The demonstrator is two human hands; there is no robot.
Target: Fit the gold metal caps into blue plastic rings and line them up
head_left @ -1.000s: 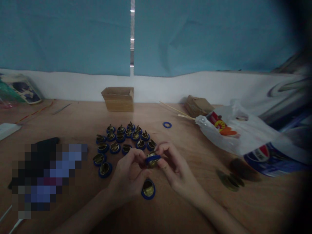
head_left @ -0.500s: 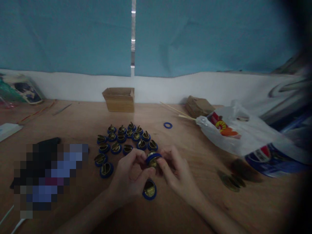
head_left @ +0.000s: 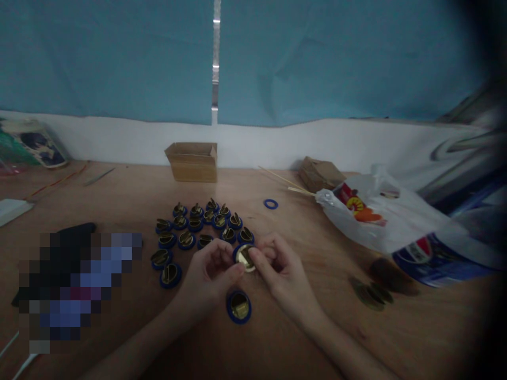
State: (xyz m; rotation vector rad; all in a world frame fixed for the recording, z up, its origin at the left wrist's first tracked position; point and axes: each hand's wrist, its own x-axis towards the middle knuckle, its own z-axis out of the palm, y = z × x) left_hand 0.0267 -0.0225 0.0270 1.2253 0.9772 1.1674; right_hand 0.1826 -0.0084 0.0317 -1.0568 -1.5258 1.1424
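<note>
Between my hands is a round brass fitting with a blue ring [head_left: 242,258] around its edge, its shiny face tilted up toward me. My right hand [head_left: 282,272] is closed on it, thumb pressed on the brass face. The thumb and fingers of my left hand [head_left: 214,272] pinch its left edge; some fingertips are hidden. Just below, a similar blue-ringed brass fitting [head_left: 239,307] lies on the wooden table. Beyond my left hand several more such fittings [head_left: 186,240] lie grouped, each with a raised flap or bar on top.
A loose blue ring [head_left: 271,203] lies farther back. An open cardboard box [head_left: 194,166] stands by the wall. Loose brass pieces [head_left: 370,294] lie right, near a plastic bag [head_left: 372,232] and a blue packet [head_left: 423,256]. A blurred-out dark object [head_left: 75,279] is at left.
The fitting in my hands has turned from edge-on so its brass face now points up toward me. My right thumb has shifted onto that face. The view has moved slightly.
</note>
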